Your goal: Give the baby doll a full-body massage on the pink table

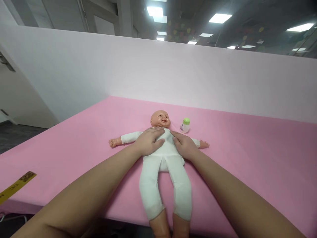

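Observation:
A baby doll with a white cloth body lies on its back, head away from me, arms spread out and feet toward the near edge. My left hand rests flat on the left side of its chest, fingers stretched toward the neck. On the right side of the chest lies my right hand, also flat with extended fingers. Neither hand grips anything. Just beyond the doll's right-hand arm stands a small clear bottle with a green cap. The doll's shoulders are partly covered by my hands.
The doll and bottle are on a pink-covered table. A white wall runs along its far side, with a dark window and reflected lights above. A yellow strip with a printed code is at the near left. Doors stand at the far left.

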Demonstrator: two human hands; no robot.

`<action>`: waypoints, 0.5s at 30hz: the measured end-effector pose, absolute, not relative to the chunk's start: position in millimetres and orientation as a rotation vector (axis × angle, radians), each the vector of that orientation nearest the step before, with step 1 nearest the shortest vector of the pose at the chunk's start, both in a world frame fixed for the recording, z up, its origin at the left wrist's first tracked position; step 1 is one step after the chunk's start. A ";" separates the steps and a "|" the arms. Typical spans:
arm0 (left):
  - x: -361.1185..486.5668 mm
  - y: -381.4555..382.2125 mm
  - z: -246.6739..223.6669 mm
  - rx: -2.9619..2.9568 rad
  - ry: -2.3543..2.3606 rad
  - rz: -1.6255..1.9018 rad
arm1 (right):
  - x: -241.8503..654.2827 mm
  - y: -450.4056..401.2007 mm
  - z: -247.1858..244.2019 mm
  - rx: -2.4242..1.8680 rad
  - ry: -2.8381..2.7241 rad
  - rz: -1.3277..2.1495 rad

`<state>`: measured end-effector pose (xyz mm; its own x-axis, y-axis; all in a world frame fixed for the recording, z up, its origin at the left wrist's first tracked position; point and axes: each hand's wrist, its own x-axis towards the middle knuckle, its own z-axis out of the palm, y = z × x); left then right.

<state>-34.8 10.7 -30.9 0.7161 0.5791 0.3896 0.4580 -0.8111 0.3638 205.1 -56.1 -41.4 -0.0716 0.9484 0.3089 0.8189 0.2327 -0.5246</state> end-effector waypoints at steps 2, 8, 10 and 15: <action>-37.0 11.9 -33.1 2.609 0.939 0.790 | 204.6 -57.8 -42.2 -1.601 -1.894 0.263; -48.2 23.7 -37.7 2.466 1.283 0.768 | 184.0 -85.8 -26.4 -1.135 -1.883 0.218; -50.4 26.4 -38.1 2.474 1.316 0.727 | 167.1 -104.9 -13.6 -0.867 -1.988 0.294; -50.6 25.9 -38.9 2.494 1.319 0.713 | 125.8 -142.4 2.6 -0.434 -2.077 0.639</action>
<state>-50.6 25.9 -38.9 0.4761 0.8228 0.3103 0.7103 -0.5678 0.4160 125.8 -142.4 2.6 -0.5397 0.5244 0.6586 0.0632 0.8053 -0.5895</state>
